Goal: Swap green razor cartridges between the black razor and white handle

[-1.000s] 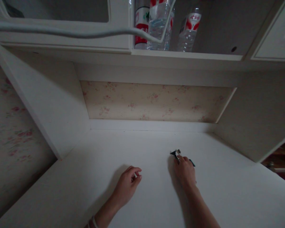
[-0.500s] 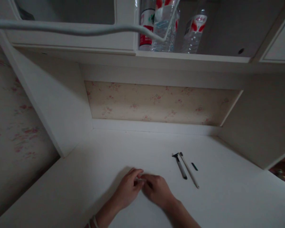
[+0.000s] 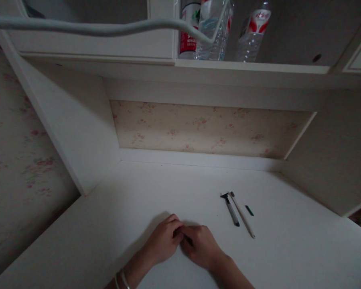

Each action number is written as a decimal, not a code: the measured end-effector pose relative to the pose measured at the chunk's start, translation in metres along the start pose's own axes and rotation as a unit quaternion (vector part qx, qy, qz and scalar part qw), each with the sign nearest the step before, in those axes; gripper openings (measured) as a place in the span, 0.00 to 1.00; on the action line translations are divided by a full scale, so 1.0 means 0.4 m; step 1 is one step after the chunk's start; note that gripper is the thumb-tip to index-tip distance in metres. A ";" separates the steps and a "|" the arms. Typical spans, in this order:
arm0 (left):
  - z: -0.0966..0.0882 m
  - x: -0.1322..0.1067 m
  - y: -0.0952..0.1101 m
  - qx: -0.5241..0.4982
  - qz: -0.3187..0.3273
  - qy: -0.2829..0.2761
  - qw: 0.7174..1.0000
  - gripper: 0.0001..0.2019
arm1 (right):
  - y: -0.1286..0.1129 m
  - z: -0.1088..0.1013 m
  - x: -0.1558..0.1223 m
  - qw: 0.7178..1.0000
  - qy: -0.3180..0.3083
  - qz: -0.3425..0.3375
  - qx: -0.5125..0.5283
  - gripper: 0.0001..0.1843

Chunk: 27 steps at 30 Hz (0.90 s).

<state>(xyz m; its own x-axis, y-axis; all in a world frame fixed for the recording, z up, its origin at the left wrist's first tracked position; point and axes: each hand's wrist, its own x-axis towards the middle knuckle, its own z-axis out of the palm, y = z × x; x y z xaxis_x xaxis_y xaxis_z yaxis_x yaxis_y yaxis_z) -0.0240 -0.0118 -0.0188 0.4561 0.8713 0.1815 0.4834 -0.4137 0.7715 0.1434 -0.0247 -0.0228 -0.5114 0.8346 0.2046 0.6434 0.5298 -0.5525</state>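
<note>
My left hand (image 3: 166,239) and my right hand (image 3: 201,245) meet low over the white desk (image 3: 156,184), fingertips pressed together. Both are closed in a pinch, and whatever lies between the fingers is hidden. To the right of my right hand lies a razor-like tool (image 3: 231,210) with a dark T-shaped head and a grey handle. Beside it rests a long, thin pale stick (image 3: 243,218) with a dark tip, perhaps a brush. A short dark green strip (image 3: 249,210) lies further right.
Above the desk, a cabinet shelf (image 3: 252,67) holds clear plastic bottles (image 3: 252,32) and a red-and-white container (image 3: 188,40). A pale bent bar (image 3: 108,28) crosses the upper view. Side panels (image 3: 69,120) bound the desk, with floral wallpaper (image 3: 198,126) behind.
My fingers have closed in tighter against each other, and a small pale bit that showed between them is now hidden. The view has shifted slightly. The items on the desk lie as before.
</note>
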 end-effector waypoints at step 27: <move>0.003 -0.002 -0.004 0.030 -0.010 -0.010 0.999 0.09 | 0.016 0.012 0.003 0.999 -0.017 0.000 -0.046 0.12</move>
<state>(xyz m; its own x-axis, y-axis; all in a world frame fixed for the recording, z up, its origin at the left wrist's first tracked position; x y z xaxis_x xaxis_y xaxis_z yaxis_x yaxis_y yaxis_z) -0.0244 -0.0122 -0.0210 0.4611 0.8738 0.1541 0.5363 -0.4129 0.7362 0.1442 -0.0212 -0.0299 -0.5304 0.8293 0.1760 0.6914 0.5433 -0.4763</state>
